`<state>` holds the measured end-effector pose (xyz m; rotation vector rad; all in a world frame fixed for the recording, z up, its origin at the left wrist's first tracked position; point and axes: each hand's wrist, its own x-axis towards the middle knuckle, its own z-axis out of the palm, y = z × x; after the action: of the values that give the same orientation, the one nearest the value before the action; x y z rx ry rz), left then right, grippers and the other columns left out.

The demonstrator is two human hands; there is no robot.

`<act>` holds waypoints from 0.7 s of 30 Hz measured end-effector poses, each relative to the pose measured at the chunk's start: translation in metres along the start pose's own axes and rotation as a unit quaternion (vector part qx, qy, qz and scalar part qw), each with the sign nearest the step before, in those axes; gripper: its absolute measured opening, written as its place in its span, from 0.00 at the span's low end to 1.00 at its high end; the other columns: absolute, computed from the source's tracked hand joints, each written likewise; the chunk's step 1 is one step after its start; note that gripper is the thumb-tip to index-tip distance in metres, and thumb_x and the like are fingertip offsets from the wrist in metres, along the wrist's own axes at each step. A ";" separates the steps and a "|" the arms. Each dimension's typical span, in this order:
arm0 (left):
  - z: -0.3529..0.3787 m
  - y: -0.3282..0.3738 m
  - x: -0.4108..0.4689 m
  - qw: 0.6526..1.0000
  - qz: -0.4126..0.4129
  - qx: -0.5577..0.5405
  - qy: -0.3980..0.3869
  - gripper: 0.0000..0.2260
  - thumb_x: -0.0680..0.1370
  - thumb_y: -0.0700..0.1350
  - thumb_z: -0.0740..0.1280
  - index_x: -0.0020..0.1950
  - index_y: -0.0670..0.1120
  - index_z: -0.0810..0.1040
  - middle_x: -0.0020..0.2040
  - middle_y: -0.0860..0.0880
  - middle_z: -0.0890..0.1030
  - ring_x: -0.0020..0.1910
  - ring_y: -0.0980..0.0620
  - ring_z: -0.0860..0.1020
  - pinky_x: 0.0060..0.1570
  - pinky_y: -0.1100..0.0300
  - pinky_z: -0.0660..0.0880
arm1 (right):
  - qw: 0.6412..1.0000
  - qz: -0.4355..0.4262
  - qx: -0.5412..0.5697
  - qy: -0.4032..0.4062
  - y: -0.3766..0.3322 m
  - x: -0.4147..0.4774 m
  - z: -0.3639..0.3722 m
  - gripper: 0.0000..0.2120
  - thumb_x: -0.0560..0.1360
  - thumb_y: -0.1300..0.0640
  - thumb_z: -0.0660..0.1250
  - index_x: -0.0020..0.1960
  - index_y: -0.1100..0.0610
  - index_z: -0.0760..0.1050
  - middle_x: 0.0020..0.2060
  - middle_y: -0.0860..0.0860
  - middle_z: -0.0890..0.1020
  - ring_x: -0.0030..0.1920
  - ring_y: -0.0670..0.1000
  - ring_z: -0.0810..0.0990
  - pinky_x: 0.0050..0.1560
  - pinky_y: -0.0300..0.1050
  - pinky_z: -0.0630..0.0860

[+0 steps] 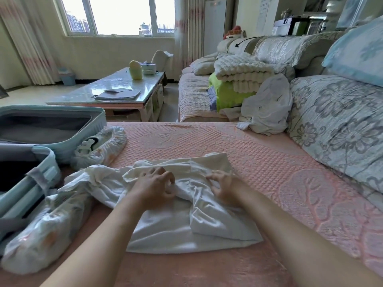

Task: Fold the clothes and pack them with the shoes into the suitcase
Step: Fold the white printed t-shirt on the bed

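A white garment (186, 214) lies partly folded on the pink quilted bed cover (269, 162), at the 6 o'clock side of the view. Both hands are on its upper half. The left hand (153, 187) has curled fingers, thumb and forefinger meeting in a pinch on the cloth. The right hand (222, 186), at 3 o'clock of the left, curls its fingers into a raised fold and grips it. A loose end of the garment trails off toward 9 o'clock.

The suitcase (68, 139), pale blue, lies open at 9 o'clock of the garment, its two halves showing dark lining. One shoe in a thin elasticated cover (101, 146) rests against the suitcase's far half, at 11 o'clock of the garment. A second covered bundle (41, 228) lies at 8 o'clock, beside the suitcase's near half; what it holds is too blurred to tell.

At 1 o'clock, well apart, a heap of white clothes (267, 108) leans on the flowered cushion (335, 121). Beyond it sits a stack of folded blankets (242, 71). A glass-topped counter (107, 90) stands at 11 o'clock, past the suitcase.
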<state>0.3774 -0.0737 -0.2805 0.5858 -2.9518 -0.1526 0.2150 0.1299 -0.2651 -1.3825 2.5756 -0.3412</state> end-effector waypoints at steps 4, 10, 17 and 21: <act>0.004 -0.009 -0.017 0.998 -0.055 -0.036 0.016 0.26 0.71 0.46 0.68 0.69 0.56 0.70 0.65 0.50 0.68 0.65 0.47 0.68 0.59 0.53 0.72 | 0.994 -0.055 0.040 -0.081 -0.012 -0.033 -0.003 0.39 0.73 0.41 0.68 0.79 0.35 0.54 0.81 0.44 0.50 0.80 0.49 0.50 0.78 0.54 0.51; -0.017 -0.019 -0.023 0.970 -0.035 -0.098 0.221 0.12 0.68 0.29 0.61 0.41 0.43 0.76 0.43 0.45 0.74 0.43 0.41 0.76 0.39 0.54 0.70 | 0.986 -0.078 -0.036 -0.145 -0.031 -0.066 0.008 0.51 0.69 0.49 0.70 0.80 0.36 0.39 0.82 0.48 0.43 0.81 0.47 0.42 0.80 0.47 0.42; -0.031 -0.024 -0.045 0.968 -0.240 0.076 -0.020 0.12 0.80 0.45 0.63 0.62 0.47 0.80 0.65 0.46 0.76 0.67 0.43 0.72 0.65 0.53 0.68 | 0.985 -0.050 -0.033 -0.159 -0.039 -0.072 0.005 0.39 0.78 0.50 0.61 0.82 0.41 0.43 0.82 0.46 0.44 0.81 0.45 0.44 0.79 0.45 0.41; -0.040 0.016 -0.050 0.996 -0.032 0.019 0.075 0.09 0.76 0.42 0.66 0.48 0.56 0.80 0.60 0.54 0.76 0.64 0.49 0.70 0.64 0.54 0.66 | 0.984 -0.039 -0.003 -0.172 -0.036 -0.082 -0.002 0.41 0.76 0.49 0.64 0.82 0.40 0.43 0.82 0.45 0.45 0.81 0.46 0.43 0.79 0.45 0.42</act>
<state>0.4229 -0.0426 -0.2446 0.6677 -2.7972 -0.0551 0.2877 0.1790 -0.2476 -1.4059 2.2485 -0.0933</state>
